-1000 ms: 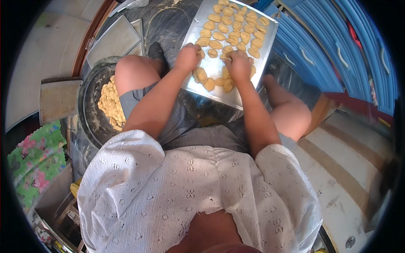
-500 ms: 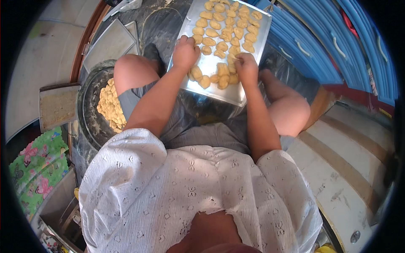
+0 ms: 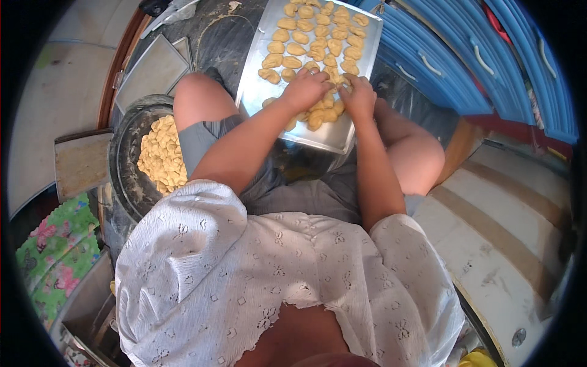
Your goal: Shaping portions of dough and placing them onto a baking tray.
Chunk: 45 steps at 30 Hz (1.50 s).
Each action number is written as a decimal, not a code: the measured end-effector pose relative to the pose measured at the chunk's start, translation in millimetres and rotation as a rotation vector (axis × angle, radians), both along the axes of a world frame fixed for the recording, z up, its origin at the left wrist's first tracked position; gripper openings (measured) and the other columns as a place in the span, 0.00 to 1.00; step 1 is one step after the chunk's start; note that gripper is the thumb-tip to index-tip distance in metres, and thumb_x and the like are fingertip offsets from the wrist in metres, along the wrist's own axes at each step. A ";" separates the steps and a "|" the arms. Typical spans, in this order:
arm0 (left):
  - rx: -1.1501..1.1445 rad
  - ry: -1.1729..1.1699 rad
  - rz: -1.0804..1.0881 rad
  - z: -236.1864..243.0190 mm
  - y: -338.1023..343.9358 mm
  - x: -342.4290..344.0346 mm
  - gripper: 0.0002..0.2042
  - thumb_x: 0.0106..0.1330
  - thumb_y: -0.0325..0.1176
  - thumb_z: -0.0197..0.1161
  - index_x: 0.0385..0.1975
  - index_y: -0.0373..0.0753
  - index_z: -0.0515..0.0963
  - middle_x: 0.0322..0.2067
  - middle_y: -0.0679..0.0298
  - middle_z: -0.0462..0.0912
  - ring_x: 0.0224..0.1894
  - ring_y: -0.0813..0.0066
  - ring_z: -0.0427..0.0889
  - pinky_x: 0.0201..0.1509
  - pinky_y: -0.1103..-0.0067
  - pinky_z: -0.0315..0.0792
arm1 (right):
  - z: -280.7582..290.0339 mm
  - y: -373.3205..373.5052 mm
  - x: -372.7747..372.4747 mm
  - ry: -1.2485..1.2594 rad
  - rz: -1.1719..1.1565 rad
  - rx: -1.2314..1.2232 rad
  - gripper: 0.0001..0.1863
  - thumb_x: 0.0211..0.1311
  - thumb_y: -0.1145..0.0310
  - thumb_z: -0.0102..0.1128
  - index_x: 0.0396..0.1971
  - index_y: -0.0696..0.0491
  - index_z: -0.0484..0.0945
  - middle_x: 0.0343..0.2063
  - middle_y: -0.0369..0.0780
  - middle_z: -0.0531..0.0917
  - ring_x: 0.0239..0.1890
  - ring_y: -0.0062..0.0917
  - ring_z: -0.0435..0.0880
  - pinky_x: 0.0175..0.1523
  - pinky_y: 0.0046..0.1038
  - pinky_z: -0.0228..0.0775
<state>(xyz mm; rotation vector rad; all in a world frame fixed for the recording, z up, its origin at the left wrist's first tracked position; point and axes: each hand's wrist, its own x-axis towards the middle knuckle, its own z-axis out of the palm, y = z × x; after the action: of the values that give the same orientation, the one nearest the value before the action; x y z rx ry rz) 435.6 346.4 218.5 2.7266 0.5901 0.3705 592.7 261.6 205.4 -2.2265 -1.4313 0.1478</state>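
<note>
A shiny metal baking tray (image 3: 247, 85) lies in front of my crossed legs, with rows of small yellow dough pieces (image 3: 292, 62) across its far part. Over its middle, my left hand (image 3: 306, 92) has its fingers bent down and closed at a dough piece beside the right-hand rows. My right hand (image 3: 358, 100) meets it from the right, thumb and fingers pinched on dough at the same spot. Just below the hands sits a loose cluster of dough pieces (image 3: 321, 115), partly covered by my left hand and wrist.
Left of my knee stands a dark round basin (image 3: 125, 165) holding a heap of dough pieces (image 3: 162, 156). Flat trays (image 3: 153, 70) and a worn board (image 3: 82, 160) lie beyond it. Blue drawers (image 3: 452, 55) with white handles border the right side, above a pale taped panel (image 3: 489, 214).
My left hand has moved right from the tray's left edge to meet my right hand. A dough piece now lies at the left end of a row where it was. The view has shifted slightly.
</note>
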 end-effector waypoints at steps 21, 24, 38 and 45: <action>-0.178 0.133 -0.073 3.3 -17.8 -6.3 0.12 0.50 0.31 0.62 0.36 0.40 0.76 0.35 0.60 0.72 0.41 0.59 0.74 0.43 0.69 0.69 | 10.9 -19.2 -0.2 0.137 -0.050 0.151 0.08 0.43 0.78 0.58 0.27 0.54 0.77 0.29 0.43 0.79 0.39 0.39 0.78 0.44 0.36 0.69; -0.349 0.132 -0.014 8.4 -25.9 -20.4 0.15 0.50 0.30 0.63 0.39 0.39 0.75 0.36 0.58 0.73 0.41 0.57 0.74 0.45 0.68 0.70 | 18.6 -28.7 -10.3 0.267 0.086 0.035 0.13 0.43 0.73 0.61 0.34 0.52 0.78 0.34 0.44 0.78 0.39 0.39 0.76 0.47 0.36 0.68; -0.782 -0.137 0.347 19.6 17.0 -83.1 0.12 0.48 0.28 0.67 0.30 0.35 0.72 0.29 0.62 0.77 0.30 0.75 0.76 0.34 0.77 0.71 | 31.8 -23.6 -46.3 0.388 0.181 -0.107 0.10 0.44 0.68 0.64 0.31 0.50 0.79 0.30 0.39 0.81 0.38 0.34 0.77 0.43 0.33 0.68; -0.533 0.051 0.451 -1.5 43.7 -111.8 0.10 0.48 0.29 0.66 0.29 0.36 0.77 0.31 0.55 0.78 0.32 0.64 0.79 0.38 0.74 0.72 | 5.7 26.5 -85.2 0.340 0.434 0.133 0.09 0.48 0.74 0.60 0.33 0.53 0.79 0.32 0.43 0.78 0.36 0.37 0.78 0.39 0.33 0.71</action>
<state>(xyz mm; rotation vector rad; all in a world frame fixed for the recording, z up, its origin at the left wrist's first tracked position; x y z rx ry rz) 323.9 390.1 217.0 2.0876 1.1383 0.2055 507.5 288.1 211.1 -1.6604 -1.6477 0.5305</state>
